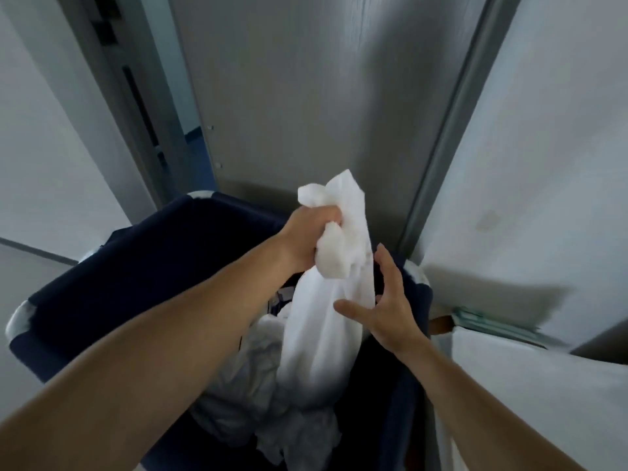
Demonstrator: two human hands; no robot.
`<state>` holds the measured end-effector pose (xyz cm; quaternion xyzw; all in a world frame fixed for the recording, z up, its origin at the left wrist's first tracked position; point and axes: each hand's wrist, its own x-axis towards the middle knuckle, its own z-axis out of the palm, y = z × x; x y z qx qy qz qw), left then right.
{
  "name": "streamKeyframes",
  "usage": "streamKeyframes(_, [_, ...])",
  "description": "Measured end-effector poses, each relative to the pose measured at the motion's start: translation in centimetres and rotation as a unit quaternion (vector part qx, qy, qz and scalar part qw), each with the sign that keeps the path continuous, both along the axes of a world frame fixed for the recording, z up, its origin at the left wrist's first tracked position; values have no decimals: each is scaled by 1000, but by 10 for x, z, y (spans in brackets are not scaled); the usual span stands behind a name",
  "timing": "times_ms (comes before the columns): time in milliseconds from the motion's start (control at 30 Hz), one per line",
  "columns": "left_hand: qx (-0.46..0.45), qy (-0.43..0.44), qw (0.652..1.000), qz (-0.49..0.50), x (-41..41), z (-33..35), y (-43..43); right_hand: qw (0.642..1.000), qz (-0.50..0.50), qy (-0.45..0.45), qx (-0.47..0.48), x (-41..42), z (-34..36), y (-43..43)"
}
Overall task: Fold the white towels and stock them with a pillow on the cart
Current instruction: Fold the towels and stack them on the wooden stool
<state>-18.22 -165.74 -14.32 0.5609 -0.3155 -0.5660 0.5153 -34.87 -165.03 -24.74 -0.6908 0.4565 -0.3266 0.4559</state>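
Towel point(323, 321) in left hand point(306, 236)

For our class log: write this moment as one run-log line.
left hand: grips white towel | right hand: open beside towel | towel: above navy bin

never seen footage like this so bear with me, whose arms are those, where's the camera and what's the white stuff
There is no machine here. The single picture comes from a wide-angle camera worn on a person's head, looking forward and down, so the two bare arms are that person's own. The left hand grips a bunched white cloth towel near its top and holds it above a dark navy fabric laundry bin. The towel's lower end hangs down into the bin. The right hand is open beside the towel, fingers spread, apparently not gripping it. More crumpled white linen lies inside the bin. Behind stands a grey door.
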Motion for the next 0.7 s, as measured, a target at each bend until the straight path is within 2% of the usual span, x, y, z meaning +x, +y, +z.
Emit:
streamKeyframes(100, [-116, 15, 991, -60, -47, 60, -2, 999, 28, -30, -11, -31, 23, -3])
streamKeyframes(200, [-176, -33, 980, -90, -110, 104, 6, 991, -33, -126, 38, -50, 65, -3])
streamKeyframes(267, [-188, -83, 977, -62, -146, 120, 12, 955, -98, -230, 157, -66, 101, -7])
streamKeyframes(333, [-178, -62, 982, -16, -165, 126, 15, 923, -148, -287, 210, -93, 130, -15])
streamKeyframes(400, [-180, -33, 983, 23, -172, 133, 14, 899, -173, -348, 200, -125, 153, -23])
streamKeyframes(533, [-169, -124, 977, 39, -187, 139, 17, 828, -173, -520, 121, -176, 211, -31])
streamKeyframes(633, [-182, -135, 970, -85, -208, 129, 27, 765, -121, -628, 71, -207, 261, -26])
streamKeyframes(700, [-206, -103, 954, -190, -221, 118, 30, 746, -109, -656, 45, -224, 292, -16])
